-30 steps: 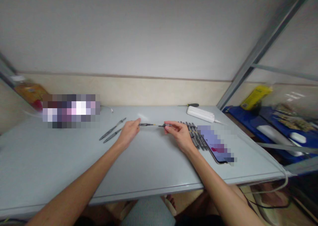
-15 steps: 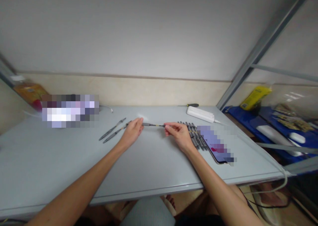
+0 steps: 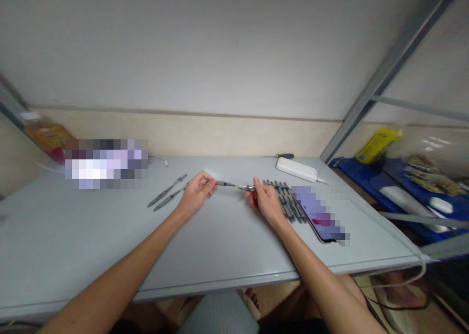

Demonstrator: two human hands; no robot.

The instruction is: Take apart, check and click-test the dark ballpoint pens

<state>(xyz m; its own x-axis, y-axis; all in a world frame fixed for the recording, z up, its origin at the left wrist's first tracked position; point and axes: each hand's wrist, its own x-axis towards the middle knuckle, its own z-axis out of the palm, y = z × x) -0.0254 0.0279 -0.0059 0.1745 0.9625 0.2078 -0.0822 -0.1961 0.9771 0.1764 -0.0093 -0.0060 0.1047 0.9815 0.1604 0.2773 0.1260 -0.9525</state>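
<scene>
On your grey table (image 3: 73, 236) two pens (image 3: 166, 193) lie side by side left of centre. To the right you have a row of dark pens (image 3: 289, 204), with a phone (image 3: 322, 224) just beside them. A white box (image 3: 296, 168) sits near the back edge, and a small screwdriver (image 3: 280, 156) lies behind it. Off the table's right side, a yellow pack (image 3: 377, 143) rests on a blue surface (image 3: 366, 177).

A smooth, pale grey desk (image 3: 91, 241) with a faint satin sheen is shown. The pen (image 3: 229, 184) is seen as dark grey matt plastic with a thin pale refill section, as are the pens in the row (image 3: 289, 202). A white adapter (image 3: 296, 169) is rendered in smooth plastic. A metal frame bar (image 3: 384, 75) is finished in dull grey.
</scene>
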